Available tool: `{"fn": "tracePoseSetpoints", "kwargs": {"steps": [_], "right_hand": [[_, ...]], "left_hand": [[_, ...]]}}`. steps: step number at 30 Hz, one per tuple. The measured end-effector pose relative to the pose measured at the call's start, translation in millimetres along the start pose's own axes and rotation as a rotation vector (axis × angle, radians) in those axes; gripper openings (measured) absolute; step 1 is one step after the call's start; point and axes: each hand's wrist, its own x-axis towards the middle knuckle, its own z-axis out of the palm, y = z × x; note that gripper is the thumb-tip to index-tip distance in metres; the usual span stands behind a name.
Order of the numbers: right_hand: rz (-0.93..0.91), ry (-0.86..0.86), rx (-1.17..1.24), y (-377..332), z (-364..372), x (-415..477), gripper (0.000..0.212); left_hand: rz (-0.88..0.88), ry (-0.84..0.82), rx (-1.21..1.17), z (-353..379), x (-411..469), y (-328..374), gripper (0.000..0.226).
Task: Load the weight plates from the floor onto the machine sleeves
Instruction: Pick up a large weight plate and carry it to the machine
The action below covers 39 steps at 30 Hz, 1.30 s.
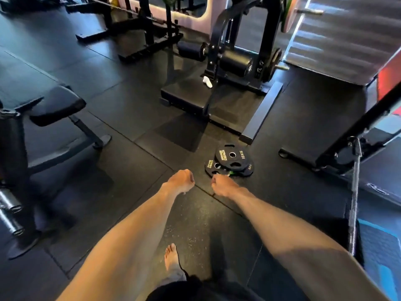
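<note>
L hand (181, 180) curled; R hand (223, 186) at stacked plates' (233, 162) near edge.

A black padded workout bench (56, 105) stands well left of the left hand (182, 181) on black rubber floor tiles (130, 109), with chrome bar ends (9, 203) farther left. Far beyond the right hand (223, 186) lies a small white cloth (207, 81). Well right of that hand a grey steel cable (353, 203) hangs beside a blue mat (382, 246). A bare foot (171, 256) stands nearer than both hands.
</note>
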Motion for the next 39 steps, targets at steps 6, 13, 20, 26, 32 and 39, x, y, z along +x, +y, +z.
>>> {"fn": "tracePoseSetpoints", "kwargs": {"steps": [6, 13, 20, 26, 32, 39], "right_hand": [[0.137, 0.054, 0.149, 15.2, -44.8, 91.8, 0.019], [0.270, 0.045, 0.265, 68.5, -82.2, 190.0, 0.028], [0.397, 0.003, 0.391, 148.3, -134.6, 308.6, 0.029], [0.506, -0.057, 0.439, 193.3, -184.8, 380.3, 0.031], [0.671, -0.040, 0.593, 238.1, -191.7, 459.5, 0.027], [0.921, -0.050, 0.746, 271.2, -169.1, 555.5, 0.028]], "left_hand": [[0.082, -0.121, 0.124, -45.0, 120.3, 30.3, 0.030], [0.183, -0.256, 0.325, -58.2, 267.2, 92.1, 0.025], [0.225, -0.389, 0.473, -57.9, 435.4, 166.1, 0.020], [0.282, -0.470, 0.535, -48.9, 544.8, 230.0, 0.022], [0.357, -0.605, 0.636, -24.2, 652.3, 260.0, 0.025], [0.441, -0.805, 0.791, 19.6, 788.5, 252.3, 0.025]]}}
